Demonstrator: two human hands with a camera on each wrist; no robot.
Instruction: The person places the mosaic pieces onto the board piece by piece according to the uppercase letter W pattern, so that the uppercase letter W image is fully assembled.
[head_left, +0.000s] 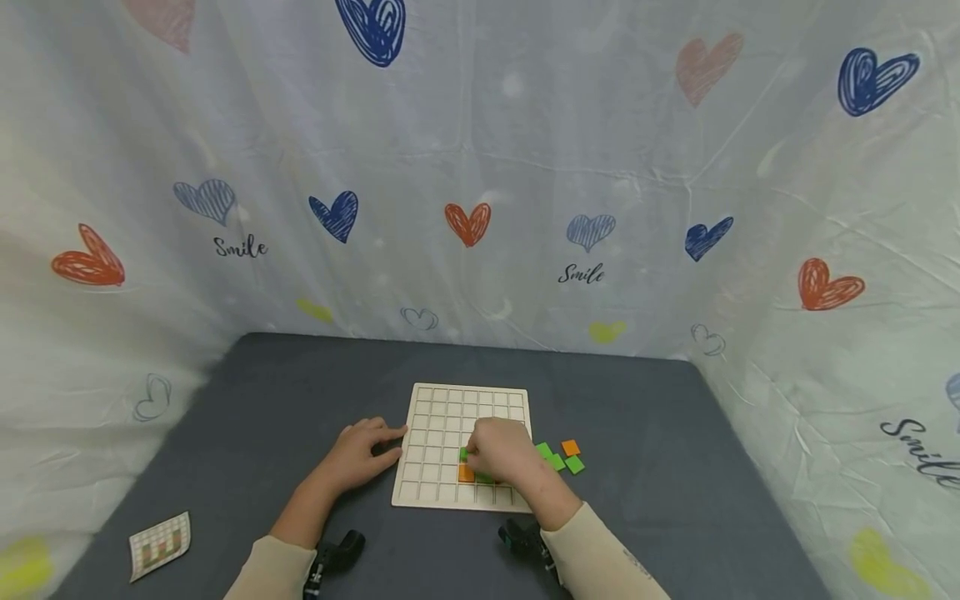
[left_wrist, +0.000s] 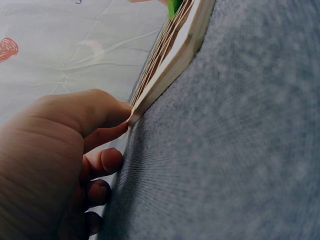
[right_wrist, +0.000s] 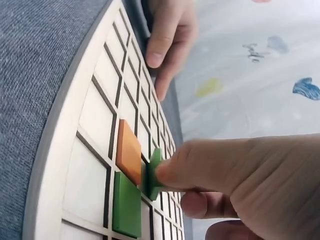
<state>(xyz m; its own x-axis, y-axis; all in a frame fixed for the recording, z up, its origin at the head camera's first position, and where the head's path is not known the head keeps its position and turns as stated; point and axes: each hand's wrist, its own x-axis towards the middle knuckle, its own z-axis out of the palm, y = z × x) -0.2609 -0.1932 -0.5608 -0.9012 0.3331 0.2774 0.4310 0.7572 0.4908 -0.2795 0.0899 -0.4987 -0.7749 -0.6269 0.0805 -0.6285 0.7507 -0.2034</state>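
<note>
A pale wooden grid board (head_left: 427, 495) lies on the dark table in front of me. My right hand (head_left: 501, 450) is over its lower right part and pinches a green square tile (right_wrist: 154, 175) between thumb and fingers, tilted at a grid cell. Close by in the cells sit an orange tile (right_wrist: 129, 151) and another green tile (right_wrist: 127, 207); the hand hides part of this group in the head view. At the board's left edge, my left hand (head_left: 362, 451) touches the wood with thumb and forefinger, its other fingers loosely bent.
Right of the board lie several loose green tiles (head_left: 574, 464) and an orange tile (head_left: 571, 448). A small card (head_left: 160, 547) printed with a coloured grid rests at the table's left front. Behind the table (head_left: 637, 417) hangs a white curtain (head_left: 525, 167) with hearts.
</note>
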